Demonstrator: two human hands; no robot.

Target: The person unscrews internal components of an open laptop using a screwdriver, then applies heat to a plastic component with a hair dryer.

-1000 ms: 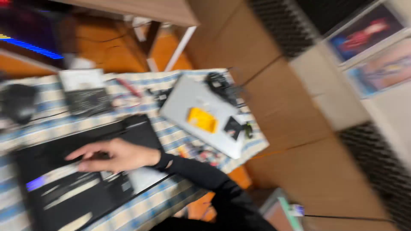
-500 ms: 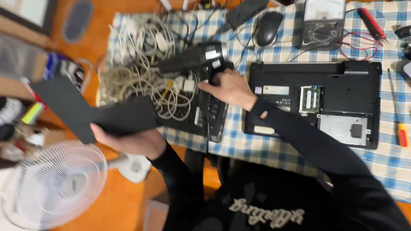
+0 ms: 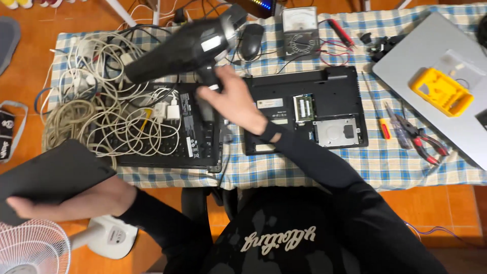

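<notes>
My right hand [image 3: 234, 99] grips the handle of a black hair dryer [image 3: 182, 48] and holds it above the table, nozzle pointing left over a heap of pale cables [image 3: 101, 109]. My left hand [image 3: 76, 203] holds a flat black panel [image 3: 48, 175] off the table's left front corner, above the orange floor. An opened black laptop base [image 3: 304, 109], bottom up with its memory and drive exposed, lies just right of my right hand. A second black laptop [image 3: 195, 137] lies under the cables.
The checked tablecloth [image 3: 314, 170] also carries a black mouse [image 3: 251, 40], an analog meter [image 3: 300, 25], a screwdriver [image 3: 381, 119], red pliers [image 3: 423, 139], and a silver laptop [image 3: 441, 61] with a yellow meter [image 3: 441, 91] on it. A white fan [image 3: 30, 248] stands on the floor at lower left.
My right hand has lifted the hair dryer off the cables and raised it. The left hand has carried the black panel lower and further left. The view shifted right.
</notes>
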